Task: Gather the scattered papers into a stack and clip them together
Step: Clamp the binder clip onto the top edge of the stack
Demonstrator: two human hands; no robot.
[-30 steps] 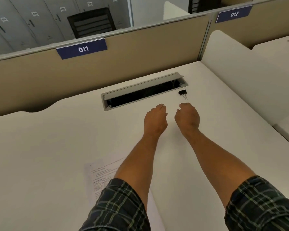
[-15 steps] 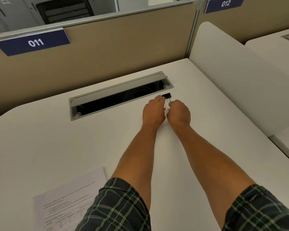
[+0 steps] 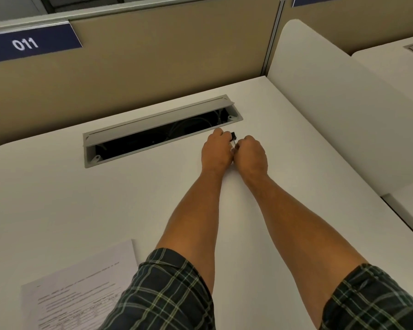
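Head view, looking down along both bare forearms stretched out over a white desk (image 3: 57,198). Left hand (image 3: 216,152) and right hand (image 3: 250,154) meet knuckle to knuckle at the far side of the desk, with their fingers curled in toward each other. Between them sits a small black clip (image 3: 233,135); only its black top and a bit of wire handle show above the fingers. Both hands appear to pinch it, the left from the left side and the right from below and to the right, though the fingertips themselves are hidden behind the backs of the hands, so the exact grip cannot be told. The clip is just in front of the right end of a grey cable tray (image 3: 160,129) sunk into the desk, its lid tilted up and dark cables visible inside.

Papers (image 3: 76,294) lie at the near left of the desk, well apart from the hands, printed side up, with their right part hidden under the left plaid sleeve (image 3: 162,294). A second plaid sleeve (image 3: 372,298) covers the right upper arm.

Behind the desk stands a tan partition (image 3: 165,55) carrying a blue label (image 3: 26,44) that reads 011. A white divider (image 3: 343,103) rises on the right
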